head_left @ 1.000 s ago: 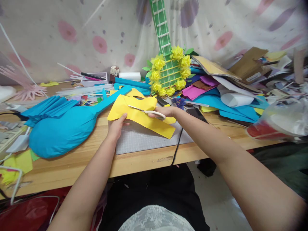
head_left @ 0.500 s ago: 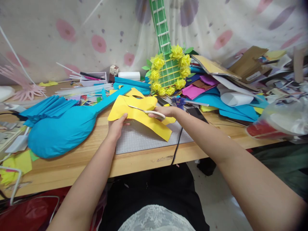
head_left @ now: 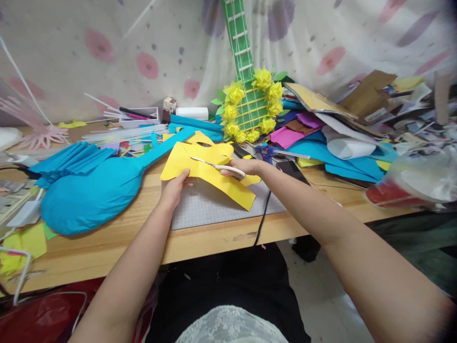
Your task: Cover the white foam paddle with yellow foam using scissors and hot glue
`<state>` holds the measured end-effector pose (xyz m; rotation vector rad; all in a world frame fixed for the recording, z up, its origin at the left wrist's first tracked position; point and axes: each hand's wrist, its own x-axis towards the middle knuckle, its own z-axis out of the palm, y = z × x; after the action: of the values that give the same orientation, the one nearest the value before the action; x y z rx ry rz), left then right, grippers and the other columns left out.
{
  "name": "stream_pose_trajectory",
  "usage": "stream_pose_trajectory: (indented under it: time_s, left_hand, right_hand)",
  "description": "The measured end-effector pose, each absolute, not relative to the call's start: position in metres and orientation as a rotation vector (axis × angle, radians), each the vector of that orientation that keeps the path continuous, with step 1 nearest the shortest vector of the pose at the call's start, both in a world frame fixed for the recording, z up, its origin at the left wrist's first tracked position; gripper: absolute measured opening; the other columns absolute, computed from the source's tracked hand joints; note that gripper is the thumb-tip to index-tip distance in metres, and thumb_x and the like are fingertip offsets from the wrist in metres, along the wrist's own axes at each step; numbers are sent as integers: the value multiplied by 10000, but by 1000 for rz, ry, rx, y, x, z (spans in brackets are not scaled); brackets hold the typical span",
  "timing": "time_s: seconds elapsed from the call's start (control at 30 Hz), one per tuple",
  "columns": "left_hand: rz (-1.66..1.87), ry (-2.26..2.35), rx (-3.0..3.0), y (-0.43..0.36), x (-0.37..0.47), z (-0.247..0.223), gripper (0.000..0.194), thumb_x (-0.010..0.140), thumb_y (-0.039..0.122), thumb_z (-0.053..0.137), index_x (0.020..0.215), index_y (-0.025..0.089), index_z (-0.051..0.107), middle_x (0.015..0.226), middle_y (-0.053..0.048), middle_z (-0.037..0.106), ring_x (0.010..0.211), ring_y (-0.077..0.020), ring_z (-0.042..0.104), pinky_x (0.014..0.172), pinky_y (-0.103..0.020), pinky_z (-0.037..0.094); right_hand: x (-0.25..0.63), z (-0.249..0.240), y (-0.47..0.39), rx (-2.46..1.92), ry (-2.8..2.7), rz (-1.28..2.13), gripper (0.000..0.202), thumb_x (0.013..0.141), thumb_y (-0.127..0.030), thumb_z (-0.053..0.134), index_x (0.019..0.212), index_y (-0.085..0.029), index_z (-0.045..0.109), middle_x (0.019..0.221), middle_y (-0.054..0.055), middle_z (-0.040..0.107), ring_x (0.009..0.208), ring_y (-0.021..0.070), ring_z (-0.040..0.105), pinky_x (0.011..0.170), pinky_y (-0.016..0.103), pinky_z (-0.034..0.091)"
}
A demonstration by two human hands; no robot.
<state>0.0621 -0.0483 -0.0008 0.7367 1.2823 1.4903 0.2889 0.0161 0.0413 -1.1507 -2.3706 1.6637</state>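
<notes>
Yellow paper [head_left: 178,159] is raised over a grey cutting mat [head_left: 200,209], its near edge pinched by my left hand [head_left: 174,188], thumb on top and fingers underneath. A pair of scissors with white handles [head_left: 232,170] is gripped in my right hand [head_left: 246,166]. One blade lies across the top of the paper, pointing left; the other blade is hidden by the sheet. Part of the paper hangs down towards the right front, over the mat. Behind it lies another piece of yellow paper [head_left: 200,137] with a cut-out.
A blue paper-covered guitar shape [head_left: 93,195] lies at the left. At the back stands a green guitar shape [head_left: 246,105] ringed with yellow paper flowers. Piled papers [head_left: 346,157] and a plastic tub [head_left: 400,183] fill the right. A black cable [head_left: 263,216] crosses the table's front edge.
Almost nothing differs. Hands, scissors and yellow paper keep nearly the same place, with only a slight shift of the whole view.
</notes>
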Motion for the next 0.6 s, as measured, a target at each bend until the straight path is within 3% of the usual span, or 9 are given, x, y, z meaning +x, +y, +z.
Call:
stream_pose_trajectory:
  time_s: [0.6]
  left_hand:
    - [1476, 1244, 645, -50, 64, 5, 272, 650, 115, 685, 920, 128, 658, 939, -79, 712, 558, -114, 638, 413, -178, 485]
  right_hand:
    - [287, 38, 13, -1121, -2380, 1654, 500, 763, -626, 568, 655, -154, 446, 543, -41, 402, 462, 54, 385, 384, 186, 307]
